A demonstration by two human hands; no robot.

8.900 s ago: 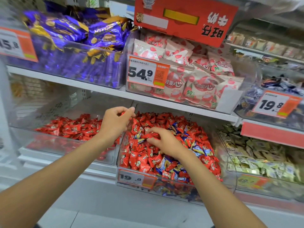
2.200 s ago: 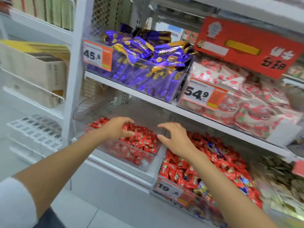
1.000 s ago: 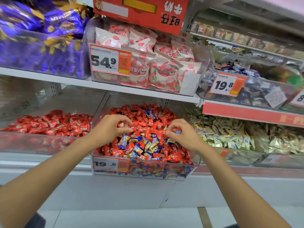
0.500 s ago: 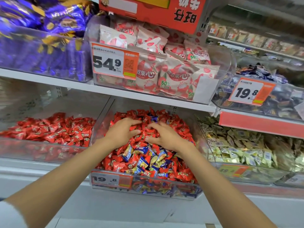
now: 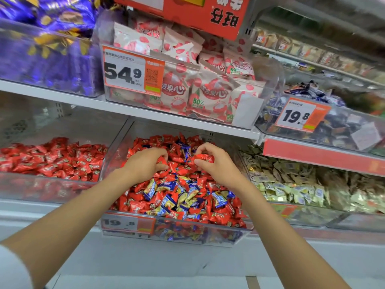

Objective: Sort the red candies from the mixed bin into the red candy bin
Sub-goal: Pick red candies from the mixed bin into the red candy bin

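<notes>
**Layout, lower shelf.** At the left stands the clear plastic red candy bin (image 5: pixel 52 184), part filled with red foil-wrapped candies (image 5: pixel 52 159). Just beside it, at centre, is the clear plastic mixed bin (image 5: pixel 177 234), which holds red wrappers heaped with blue-and-yellow wrapped candies (image 5: pixel 173 192). An orange-and-white price label (image 5: pixel 127 223) is on its front wall. At the right, a third clear bin of pale gold wrapped sweets (image 5: pixel 291 188).

**Hands.** Both are over the rear of the mixed bin.
- The left hand (image 5: pixel 145 165) is curled down into the heap, fingers closed round red wrappers. How many it grips cannot be told.
- The right hand (image 5: pixel 216 165) pinches a red wrapped candy (image 5: pixel 203 158) between thumb and fingers, just above the pile.

**Risks, as judged.**
- Wrappers look slick. A loose handful could shed pieces over the wall between the bins or onto the floor during the carry left.
- A blue-and-yellow piece caught under curled fingers could travel with the reds and spoil the sorted bin.
- Raking the heap may bury the remaining reds.

**Counts.**
- Hands: two.
- Lower-shelf bins in view: three.
- Red candies plainly held clear: one, in the right hand.
- Loose candies in each bin: too many to count.
</notes>
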